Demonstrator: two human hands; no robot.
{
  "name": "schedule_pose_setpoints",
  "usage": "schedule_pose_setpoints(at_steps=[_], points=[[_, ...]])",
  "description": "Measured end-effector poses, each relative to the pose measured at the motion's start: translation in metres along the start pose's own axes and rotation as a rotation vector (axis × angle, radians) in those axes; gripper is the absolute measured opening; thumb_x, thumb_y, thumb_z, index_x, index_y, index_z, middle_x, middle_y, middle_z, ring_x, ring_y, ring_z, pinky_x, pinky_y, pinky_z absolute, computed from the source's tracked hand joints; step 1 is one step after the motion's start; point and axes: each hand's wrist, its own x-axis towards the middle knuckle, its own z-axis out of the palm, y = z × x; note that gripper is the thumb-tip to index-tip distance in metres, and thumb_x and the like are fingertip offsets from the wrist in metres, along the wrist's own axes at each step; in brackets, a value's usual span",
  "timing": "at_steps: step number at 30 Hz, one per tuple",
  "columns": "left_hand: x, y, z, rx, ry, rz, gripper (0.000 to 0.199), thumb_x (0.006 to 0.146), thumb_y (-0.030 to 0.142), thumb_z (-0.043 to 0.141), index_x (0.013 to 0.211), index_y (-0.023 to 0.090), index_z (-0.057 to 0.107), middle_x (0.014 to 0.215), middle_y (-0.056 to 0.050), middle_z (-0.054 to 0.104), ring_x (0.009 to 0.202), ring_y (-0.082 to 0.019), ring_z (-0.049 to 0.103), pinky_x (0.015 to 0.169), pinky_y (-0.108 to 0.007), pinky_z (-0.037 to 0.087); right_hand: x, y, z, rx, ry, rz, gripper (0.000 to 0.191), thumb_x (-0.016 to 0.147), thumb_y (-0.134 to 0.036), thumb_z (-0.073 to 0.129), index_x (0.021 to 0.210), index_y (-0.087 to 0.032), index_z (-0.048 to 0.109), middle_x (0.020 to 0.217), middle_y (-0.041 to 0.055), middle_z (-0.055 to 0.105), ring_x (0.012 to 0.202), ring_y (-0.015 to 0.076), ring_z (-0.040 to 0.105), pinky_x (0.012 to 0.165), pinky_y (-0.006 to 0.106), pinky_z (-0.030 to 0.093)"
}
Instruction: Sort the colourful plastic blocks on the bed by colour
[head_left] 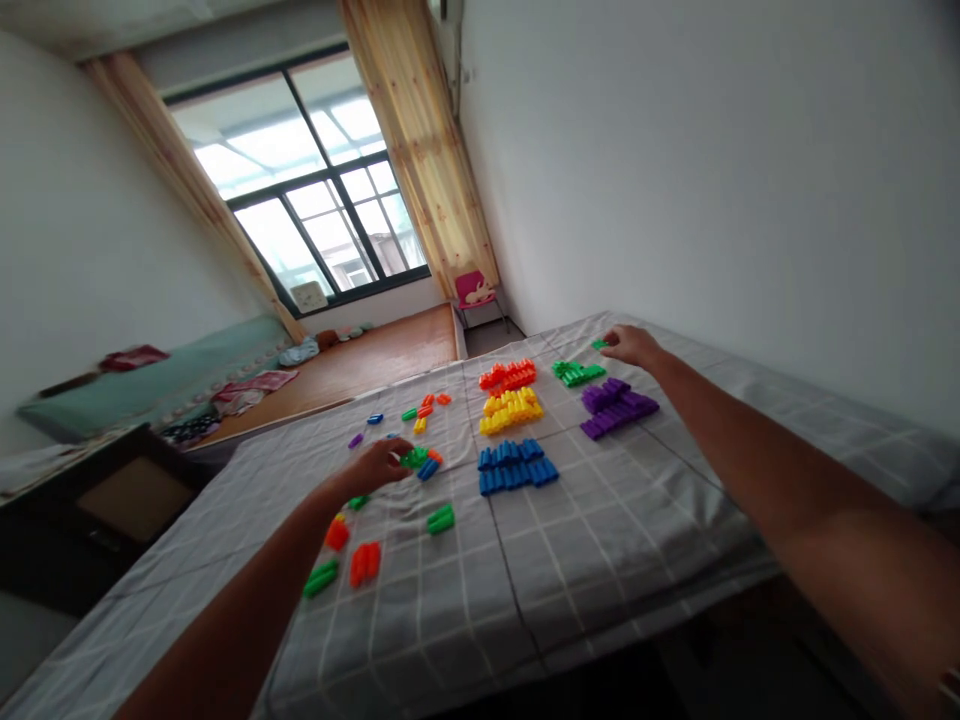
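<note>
My right hand, fingers pinched, holds a small green piece at the back right, beyond the green pile. My left hand has its fingers closed at a green piece, beside a blue piece and an orange one. Sorted by colour, plastic pieces lie in an orange pile, a yellow pile, a blue pile and a purple pile.
Loose orange pieces and green pieces lie on the checked grey cloth. A wall runs along the right. Past the far edge are a wooden bed and a pink chair.
</note>
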Motion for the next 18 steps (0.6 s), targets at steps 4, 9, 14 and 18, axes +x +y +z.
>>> schedule_pose_setpoints(at_steps=[4,9,14,18], points=[[0.038,0.038,-0.005,-0.07,0.078,0.063,0.048,0.067,0.044,0.066,0.107,0.017,0.066,0.105,-0.008,0.071,0.087,-0.022,0.067,0.079,-0.035,0.053,0.013,0.047,0.023,-0.127,-0.074,0.065,0.024,0.071,-0.032,0.07,0.09,-0.017,0.072,0.095,0.007,0.074,0.09,0.0214,0.067,0.075,0.026,0.048],[0.089,0.096,0.02,-0.098,0.115,0.227,0.044,0.07,0.04,0.067,0.106,0.016,0.066,0.106,-0.009,0.07,0.084,-0.021,0.066,0.077,-0.035,0.054,0.015,0.057,0.056,-0.169,-0.064,0.07,0.029,0.075,-0.037,0.067,0.096,-0.018,0.072,0.097,0.0073,0.074,0.09,0.0199,0.067,0.072,0.024,0.045],[0.147,0.143,0.05,-0.1,0.144,0.331,0.04,0.072,0.034,0.067,0.107,0.014,0.066,0.105,-0.01,0.07,0.086,-0.019,0.065,0.078,-0.033,0.053,0.012,0.063,0.063,-0.121,-0.054,0.05,0.029,0.087,-0.035,0.053,0.097,-0.018,0.073,0.1,0.0083,0.073,0.092,0.0196,0.066,0.075,0.024,0.045],[0.199,0.182,0.074,-0.065,0.216,0.318,0.036,0.074,0.027,0.066,0.108,0.015,0.066,0.104,-0.008,0.07,0.09,-0.019,0.064,0.083,-0.033,0.051,0.007,0.067,0.064,-0.099,-0.064,0.002,0.029,0.085,-0.019,0.05,0.104,-0.02,0.071,0.108,0.0055,0.072,0.099,0.0181,0.065,0.083,0.023,0.045]])
